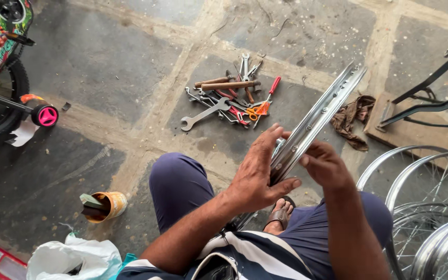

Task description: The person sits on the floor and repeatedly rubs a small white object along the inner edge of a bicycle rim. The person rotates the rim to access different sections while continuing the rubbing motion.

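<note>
Both hands clamped on wheel rim | left hand fingers wrapped | right hand pinching edge

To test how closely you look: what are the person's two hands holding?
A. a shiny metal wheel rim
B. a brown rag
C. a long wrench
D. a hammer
A: the left hand and the right hand both grip the shiny metal wheel rim, while the wrench, hammer and rag lie untouched on the floor.
</note>
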